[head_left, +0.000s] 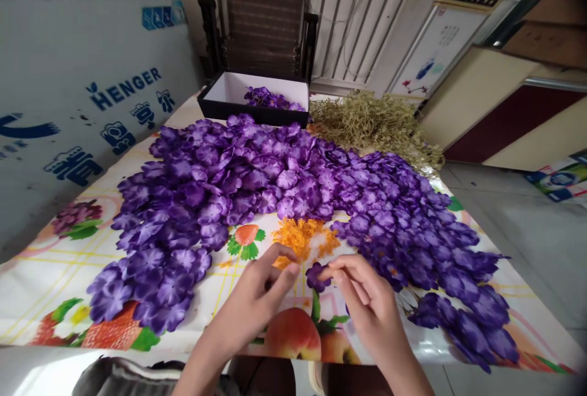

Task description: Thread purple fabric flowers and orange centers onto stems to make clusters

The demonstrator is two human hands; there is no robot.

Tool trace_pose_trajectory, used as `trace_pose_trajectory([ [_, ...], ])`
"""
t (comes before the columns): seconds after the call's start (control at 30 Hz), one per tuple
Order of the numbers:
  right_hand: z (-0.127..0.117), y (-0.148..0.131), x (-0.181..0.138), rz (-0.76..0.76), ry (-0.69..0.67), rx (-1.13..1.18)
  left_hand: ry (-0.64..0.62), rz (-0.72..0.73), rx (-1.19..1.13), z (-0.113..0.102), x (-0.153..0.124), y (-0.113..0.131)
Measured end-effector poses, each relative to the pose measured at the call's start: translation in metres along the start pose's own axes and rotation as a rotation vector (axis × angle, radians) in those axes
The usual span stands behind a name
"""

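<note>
My right hand (pixel 367 304) pinches a small purple fabric flower (pixel 315 276) just above the table's near edge. My left hand (pixel 259 298) is close beside it, fingers curled and pinched together near the flower; what they hold, if anything, is too small to make out. A small heap of orange flower centres (pixel 300 236) lies just beyond both hands. A big arc-shaped pile of purple fabric flowers (pixel 238 182) covers most of the table on a fruit-print tablecloth (pixel 41 280).
A black box with a white inside (pixel 229 93) holding more purple flowers stands at the far edge. A heap of dry yellow-green stems (pixel 376 124) lies to its right. Behind are a dark chair (pixel 261 23), a white freezer (pixel 68 90) at left, and a water dispenser (pixel 440 41).
</note>
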State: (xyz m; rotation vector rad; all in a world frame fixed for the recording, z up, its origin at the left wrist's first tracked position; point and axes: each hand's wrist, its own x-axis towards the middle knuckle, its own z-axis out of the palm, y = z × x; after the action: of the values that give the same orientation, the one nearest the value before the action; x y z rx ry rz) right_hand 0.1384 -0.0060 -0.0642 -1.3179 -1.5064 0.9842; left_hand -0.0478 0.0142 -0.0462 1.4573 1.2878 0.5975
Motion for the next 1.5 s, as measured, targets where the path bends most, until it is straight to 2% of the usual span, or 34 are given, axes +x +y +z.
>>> trace_pose_trajectory([
  [0.1, 0.011, -0.007, -0.005, 0.061, -0.017, 0.096, -0.082, 0.03, 0.039, -0.002, -0.005, 0.0],
  [0.23, 0.022, -0.007, -0.009, 0.029, -0.052, 0.161, -0.031, 0.116, 0.072, -0.003, -0.011, -0.002],
  [0.4, 0.026, -0.007, -0.007, 0.049, 0.006, 0.328, -0.111, 0.044, 0.097, -0.005, -0.011, -0.002],
  [0.53, 0.017, -0.01, -0.011, 0.08, 0.04, 0.421, -0.133, 0.047, 0.065, 0.004, -0.011, 0.006],
  [0.7, -0.008, -0.007, -0.019, 0.049, 0.126, 0.461, -0.156, 0.038, 0.03, 0.026, -0.009, 0.014],
  [0.8, -0.02, -0.006, -0.02, 0.009, 0.053, 0.509, -0.103, 0.052, 0.06, 0.035, -0.011, 0.021],
  [0.93, -0.026, -0.011, -0.025, 0.038, -0.073, 0.512, -0.024, 0.058, 0.122, 0.042, -0.024, 0.039],
  [1.1, -0.028, -0.015, -0.034, 0.09, -0.078, 0.443, -0.066, 0.042, 0.055, 0.051, -0.039, 0.05],
  [1.2, -0.029, -0.013, -0.032, 0.082, -0.059, 0.431, -0.073, 0.011, 0.004, 0.054, -0.035, 0.046],
  [1.33, -0.032, -0.012, -0.025, 0.059, -0.101, 0.468, -0.109, 0.027, -0.006, 0.055, -0.025, 0.044],
  [1.5, -0.036, -0.016, -0.031, 0.041, -0.113, 0.441, -0.091, 0.049, 0.042, 0.059, -0.03, 0.049],
])
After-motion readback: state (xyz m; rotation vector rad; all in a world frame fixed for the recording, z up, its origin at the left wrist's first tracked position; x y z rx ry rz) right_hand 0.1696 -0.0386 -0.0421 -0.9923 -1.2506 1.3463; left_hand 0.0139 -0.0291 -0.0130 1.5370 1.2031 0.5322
